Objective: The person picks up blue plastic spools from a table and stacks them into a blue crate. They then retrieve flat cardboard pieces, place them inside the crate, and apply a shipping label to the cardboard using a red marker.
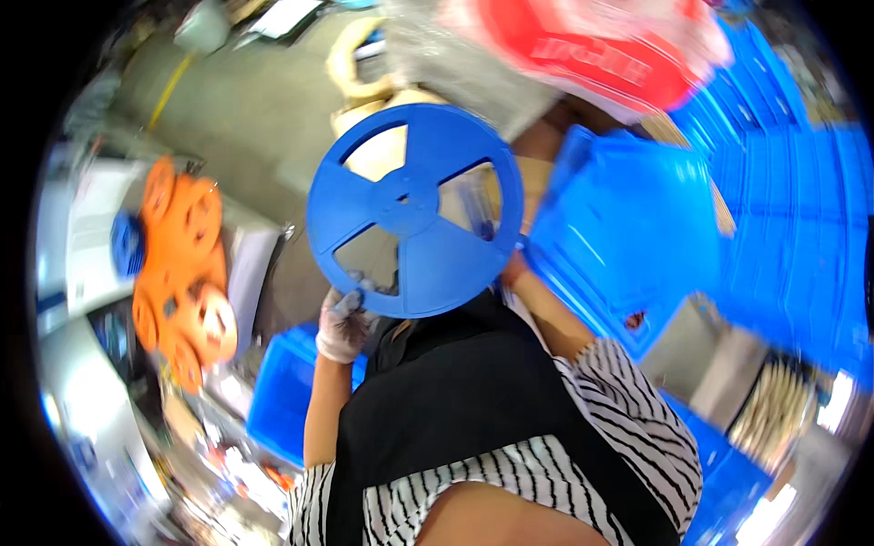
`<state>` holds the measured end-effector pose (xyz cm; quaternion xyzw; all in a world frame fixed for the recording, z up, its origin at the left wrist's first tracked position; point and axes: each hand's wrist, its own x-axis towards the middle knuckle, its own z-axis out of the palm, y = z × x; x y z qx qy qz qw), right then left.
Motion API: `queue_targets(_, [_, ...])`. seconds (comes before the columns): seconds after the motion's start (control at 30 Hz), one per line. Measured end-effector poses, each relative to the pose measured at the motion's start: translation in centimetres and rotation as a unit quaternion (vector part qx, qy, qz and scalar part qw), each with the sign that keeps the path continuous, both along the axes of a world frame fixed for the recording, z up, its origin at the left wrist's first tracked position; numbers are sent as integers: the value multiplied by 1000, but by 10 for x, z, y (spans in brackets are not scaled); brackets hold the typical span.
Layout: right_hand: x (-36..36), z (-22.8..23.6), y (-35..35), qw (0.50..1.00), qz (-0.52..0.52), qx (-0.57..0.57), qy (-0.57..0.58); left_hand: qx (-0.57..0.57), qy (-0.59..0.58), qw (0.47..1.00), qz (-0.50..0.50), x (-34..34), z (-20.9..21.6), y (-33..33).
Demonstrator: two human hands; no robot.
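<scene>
A flat blue plastic reel with wedge-shaped openings and a small hub hole hangs in front of my black apron, face up. My left hand, in a white glove with greyish fingertips, grips its lower left rim, fingers closed over the edge by one opening. My right hand is at the reel's lower right rim. Most of it is hidden behind the reel, so its fingers do not show. Close to its right lies a large blue plastic bin, blurred.
Stacked blue bins fill the right side. Orange reels stand at the left, by a smaller blue reel. Another blue bin sits at lower left. Beyond the held reel are a pale yellow ring and a red-and-white plastic bag.
</scene>
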<state>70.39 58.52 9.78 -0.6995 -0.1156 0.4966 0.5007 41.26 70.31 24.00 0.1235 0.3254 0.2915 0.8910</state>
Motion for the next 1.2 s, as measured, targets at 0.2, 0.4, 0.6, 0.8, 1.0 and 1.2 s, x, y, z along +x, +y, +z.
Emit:
queue_targets(0.2, [-47, 42, -5, 798, 188, 104, -562, 19, 9, 964, -265, 112, 2, 36])
queue_targets(0.4, [-85, -21, -58, 911, 372, -55, -168, 36, -45, 921, -386, 245, -1, -30])
queue_targets(0.6, [-69, 17, -54, 925, 320, -43, -200, 169, 114, 955, -217, 189, -26, -14])
queue_targets(0.8, [-41, 84, -26, 978, 164, 96, 91, 234, 281, 918, 156, -15, -3, 1])
queue_targets(1.0, [-59, 123, -1, 932, 165, 249, 204, 125, 381, 810, 428, -179, -5, -171])
queue_targets(1.2, [-110, 136, 1, 832, 242, 274, 418, 38, 381, 746, 544, -181, -13, -337])
